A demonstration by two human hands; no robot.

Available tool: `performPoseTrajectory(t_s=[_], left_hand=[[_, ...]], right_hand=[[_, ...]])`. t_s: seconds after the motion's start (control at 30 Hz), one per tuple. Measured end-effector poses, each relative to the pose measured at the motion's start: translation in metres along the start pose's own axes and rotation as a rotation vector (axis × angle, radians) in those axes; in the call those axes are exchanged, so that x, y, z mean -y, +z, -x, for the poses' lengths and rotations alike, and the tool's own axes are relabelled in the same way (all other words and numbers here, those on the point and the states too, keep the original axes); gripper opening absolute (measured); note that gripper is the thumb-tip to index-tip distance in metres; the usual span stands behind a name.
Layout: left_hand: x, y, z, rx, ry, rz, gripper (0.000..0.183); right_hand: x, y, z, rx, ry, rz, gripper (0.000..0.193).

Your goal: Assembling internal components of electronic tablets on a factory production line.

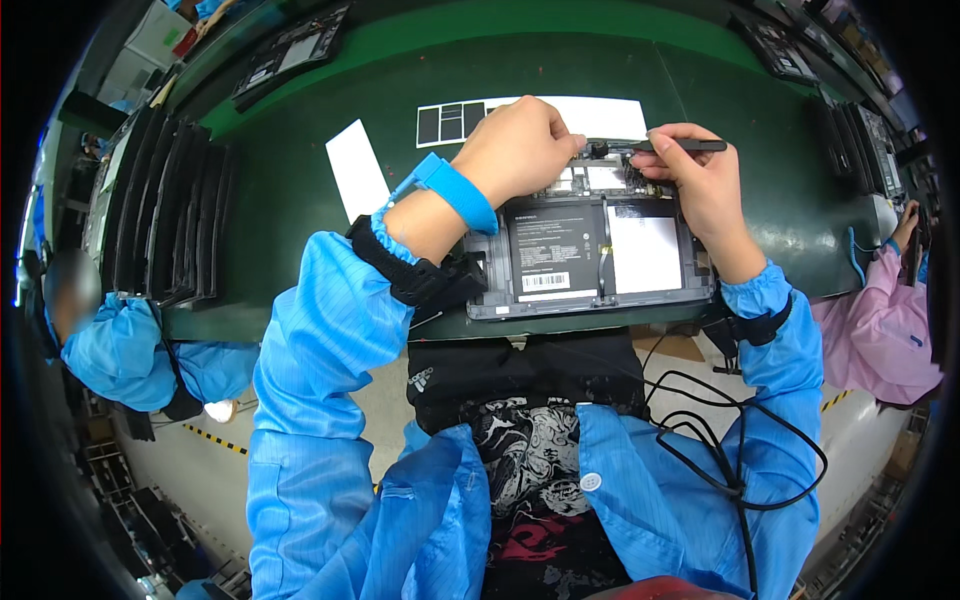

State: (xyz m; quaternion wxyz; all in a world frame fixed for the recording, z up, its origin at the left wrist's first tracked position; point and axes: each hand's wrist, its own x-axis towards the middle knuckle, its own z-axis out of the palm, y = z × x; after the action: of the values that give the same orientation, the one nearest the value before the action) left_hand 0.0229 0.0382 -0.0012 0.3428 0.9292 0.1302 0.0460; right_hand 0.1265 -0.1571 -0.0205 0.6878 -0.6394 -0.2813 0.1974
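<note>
An opened tablet-like device (478,300) lies before me with its inside bared: a black battery pack (552,250) with a printed label, a white panel (645,250) beside it, and circuit boards along the far edge. My right hand (695,180) grips black tweezers (706,146), their tip pointing left over that far edge. Bent over the device's far left part, my left hand (518,145) has its fingertips pinched together. They are beside a small black piece (599,150) near the tweezer tip; whether they hold it is hard to make out.
A white sheet with dark rectangles (452,124) lies behind the device, and a white card (352,165) to its left. Dark panels (165,215) stand in a row at left, more (858,140) at right. A black cable (735,490) loops by my right arm. Co-workers sit on both sides.
</note>
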Motion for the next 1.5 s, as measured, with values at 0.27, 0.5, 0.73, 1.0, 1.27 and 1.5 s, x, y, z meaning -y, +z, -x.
performPoseTrajectory(t_s=[0.27,0.5,0.73,1.0,1.27,1.5], left_hand=[[-0.004,0.002,-0.002,0.041,-0.028,0.026,0.033],[-0.005,0.002,-0.015,0.059,-0.009,-0.078,0.035],[-0.007,0.000,-0.024,0.128,-0.049,-0.103,0.032],[-0.008,-0.002,-0.025,0.143,-0.111,-0.060,0.034],[-0.007,-0.003,-0.026,0.154,-0.110,-0.029,0.032],[-0.006,-0.004,-0.026,0.162,-0.113,-0.029,0.032]], right_hand=[[-0.001,0.001,-0.001,0.038,0.005,-0.003,0.020],[-0.003,0.000,-0.003,0.042,0.021,0.048,0.021],[-0.003,0.000,-0.002,0.051,0.016,0.090,0.021],[-0.004,0.000,-0.003,0.062,0.015,0.097,0.021],[-0.003,-0.001,-0.004,0.054,0.021,0.072,0.022],[-0.005,-0.002,-0.007,0.051,0.050,0.048,0.023]])
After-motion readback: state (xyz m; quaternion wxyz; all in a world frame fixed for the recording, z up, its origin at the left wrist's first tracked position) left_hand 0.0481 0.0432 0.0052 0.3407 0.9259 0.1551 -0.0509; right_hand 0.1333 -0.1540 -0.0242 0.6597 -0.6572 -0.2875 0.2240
